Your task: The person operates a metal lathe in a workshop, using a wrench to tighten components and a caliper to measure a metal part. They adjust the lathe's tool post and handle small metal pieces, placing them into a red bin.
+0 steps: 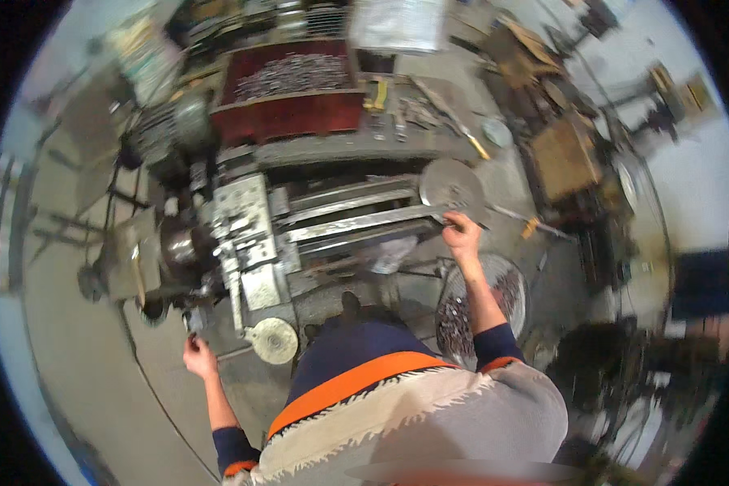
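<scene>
A lathe-like metal machine lies in front of me, with a pair of long rails (pixel 356 220) running left to right. At their right end stands a round grey disc (pixel 452 185). My right hand (pixel 462 236) is at the disc's lower edge, fingers curled together; what they grip is hidden. My left hand (pixel 200 356) hangs lower left, beside the machine's front, its fingers closed round something small and dark that I cannot make out. Between my hands is a pale round handwheel (pixel 273 340), which neither hand touches. A lever (pixel 236 296) rises beside it to the carriage (pixel 245 219).
Behind the rails, a red bin (pixel 287 113) holds many small metal pieces. Tools, among them a yellow-handled one (pixel 376 94), lie on the bench to its right. A round tray (pixel 506 296) of dark metal bits sits under my right forearm. A motor (pixel 178 121) stands at left.
</scene>
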